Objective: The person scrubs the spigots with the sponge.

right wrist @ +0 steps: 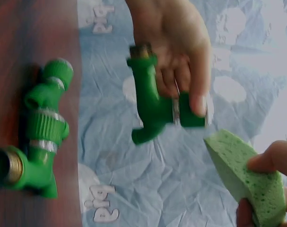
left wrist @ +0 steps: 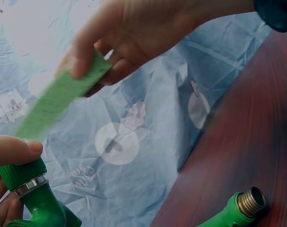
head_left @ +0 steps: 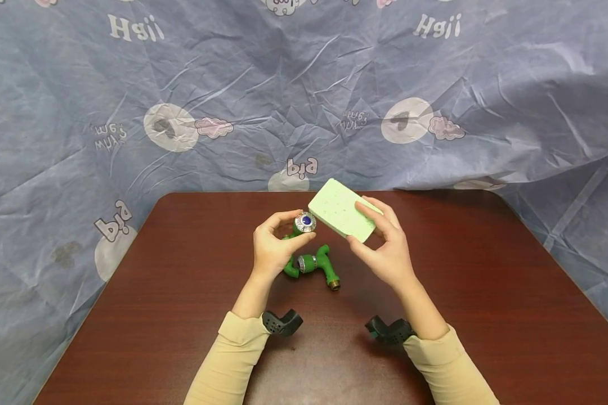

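My left hand [head_left: 273,244] grips a green tap [right wrist: 148,92] by its ribbed knob, thumb and fingers on opposite sides. The knob's silver end with a blue centre [head_left: 306,221] faces up towards the head camera. In the right wrist view the tap's brass threaded end points away from the sponge. Pinched in my right hand [head_left: 389,253] is a light green sponge [head_left: 340,209], a rectangular block with small pores. One corner of it comes close to the knob's end. Both things are held above the table.
Two more green taps, a nearer one [head_left: 326,267] and one partly behind the left hand [head_left: 290,270], lie on the dark red-brown table [head_left: 182,315]. A wrinkled blue printed cloth [head_left: 284,101] hangs behind. Black bands [head_left: 282,323] sit on both wrists.
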Motion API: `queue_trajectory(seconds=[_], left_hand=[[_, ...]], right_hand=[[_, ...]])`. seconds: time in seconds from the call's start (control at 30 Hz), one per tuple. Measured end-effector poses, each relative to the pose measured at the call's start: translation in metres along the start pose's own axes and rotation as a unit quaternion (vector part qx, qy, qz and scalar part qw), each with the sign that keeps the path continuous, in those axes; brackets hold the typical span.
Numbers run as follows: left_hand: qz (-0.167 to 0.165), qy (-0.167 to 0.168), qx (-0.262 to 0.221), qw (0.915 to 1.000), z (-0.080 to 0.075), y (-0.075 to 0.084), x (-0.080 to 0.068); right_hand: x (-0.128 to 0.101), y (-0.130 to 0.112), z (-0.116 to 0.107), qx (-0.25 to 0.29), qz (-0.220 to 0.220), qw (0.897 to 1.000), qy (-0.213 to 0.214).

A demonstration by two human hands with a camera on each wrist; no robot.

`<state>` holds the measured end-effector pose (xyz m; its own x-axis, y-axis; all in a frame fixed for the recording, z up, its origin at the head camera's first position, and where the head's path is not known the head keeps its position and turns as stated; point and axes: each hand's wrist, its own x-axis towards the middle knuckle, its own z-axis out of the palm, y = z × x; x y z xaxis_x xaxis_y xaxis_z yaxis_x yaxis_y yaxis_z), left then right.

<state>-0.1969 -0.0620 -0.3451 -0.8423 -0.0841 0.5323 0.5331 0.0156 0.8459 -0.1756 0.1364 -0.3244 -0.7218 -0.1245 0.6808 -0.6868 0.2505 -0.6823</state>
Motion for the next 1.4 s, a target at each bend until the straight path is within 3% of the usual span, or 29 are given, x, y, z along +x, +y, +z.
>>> queue_trajectory(seconds=[0.13, 0.43, 0.73, 0.97, 1.13, 1.27, 1.4], left_hand=[[-0.006, 0.000, 0.003, 1.0000, 0.000, 0.000, 0.000], [-0.001, -0.001, -0.005, 1.0000, 0.000, -0.001, -0.001], [-0.008, 0.004, -0.003, 1.0000, 0.000, -0.001, 0.001], [0.005, 0.022, -0.018, 0.9996, -0.003, 0.000, 0.003], [0.019, 0.031, -0.002, 0.9993, -0.007, 0.000, 0.004], [0.013, 0.035, 0.009, 0.9993, -0.008, 0.001, 0.005], [-0.009, 0.029, 0.009, 0.9995, -0.008, 0.003, 0.003]], right_hand=[[0.001, 0.002, -0.006, 0.004, 0.006, 1.000, 0.022], [-0.001, -0.005, 0.002, 0.030, -0.020, 0.997, -0.067], [0.004, 0.002, -0.014, -0.018, 0.046, 0.999, -0.006], [0.005, 0.004, -0.023, -0.019, 0.063, 0.996, -0.059], [0.005, 0.005, -0.029, -0.026, 0.061, 0.989, -0.130], [0.005, 0.004, -0.029, -0.031, 0.061, 0.983, -0.173], [0.005, 0.005, -0.026, -0.022, 0.054, 0.982, -0.180]])
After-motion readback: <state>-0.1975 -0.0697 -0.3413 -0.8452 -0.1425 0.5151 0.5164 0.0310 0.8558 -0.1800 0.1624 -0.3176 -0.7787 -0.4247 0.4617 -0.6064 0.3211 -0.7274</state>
